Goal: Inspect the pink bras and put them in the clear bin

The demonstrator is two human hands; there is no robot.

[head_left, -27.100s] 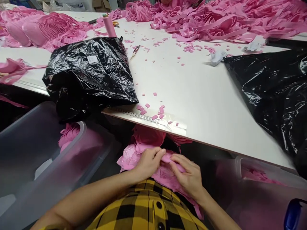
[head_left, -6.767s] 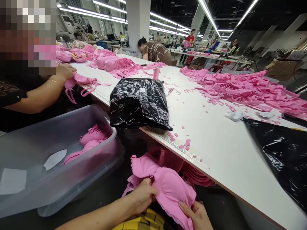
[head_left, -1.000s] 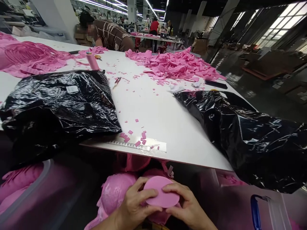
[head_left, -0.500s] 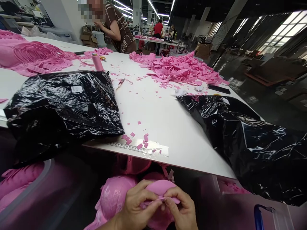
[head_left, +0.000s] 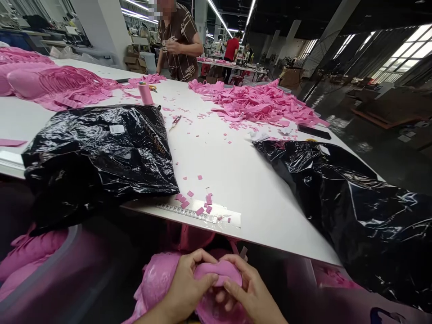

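Note:
Low in the head view, my left hand (head_left: 187,285) and my right hand (head_left: 251,285) grip a pink bra cup (head_left: 219,269) from both sides. My thumbs press on its near face while the fingers curl behind the top edge, and the cup is folded in the middle. More of the pink bra (head_left: 158,276), with a shiny moulded cup, lies at my lap beside my left hand. Part of the fabric under my hands is hidden by them. Just beyond, small pink scraps (head_left: 185,204) lie on a measuring tape (head_left: 178,209) stuck along the table edge.
The white table (head_left: 232,184) carries a black plastic bag (head_left: 101,148) at left, another black bag (head_left: 364,211) at right, a pink fabric pile (head_left: 259,101), stacked bras (head_left: 57,81) and a thread spool (head_left: 146,94). A pink-filled bin (head_left: 76,252) stands lower left. A person (head_left: 182,45) stands across the table.
My fingers have moved from pinching the cup's lower edge to holding it by both sides, with its folded face turned up. The person opposite has straightened up. The view has shifted slightly.

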